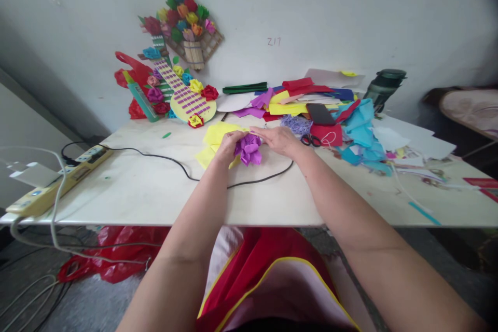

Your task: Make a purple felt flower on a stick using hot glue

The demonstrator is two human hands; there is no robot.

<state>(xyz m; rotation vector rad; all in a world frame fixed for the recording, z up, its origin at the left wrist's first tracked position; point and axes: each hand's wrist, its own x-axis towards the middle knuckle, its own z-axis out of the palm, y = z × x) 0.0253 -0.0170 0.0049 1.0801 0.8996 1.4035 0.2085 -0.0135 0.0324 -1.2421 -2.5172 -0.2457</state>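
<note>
A purple paper flower (250,151) with ruffled petals is between my two hands, its petals pointing down towards me. My left hand (231,144) is closed around its left side near the base. From the right, my right hand (280,140) reaches over with fingertips pinched at the flower's upper edge, meeting the left fingers there. What the fingertips press on is partly hidden. Under and behind the left hand lies a crumpled yellow sheet of paper (213,137). Just right of my right hand lie black-handled scissors (310,140) and a tangle of lilac paper shreds (296,124).
A black cable (167,156) crosses the table below my hands from a power strip (58,184). At the back stand a guitar-shaped paper craft (193,102) and a green bottle (383,88). Coloured paper, a dark phone (320,113) and blue crepe paper (360,129) pile up rightward.
</note>
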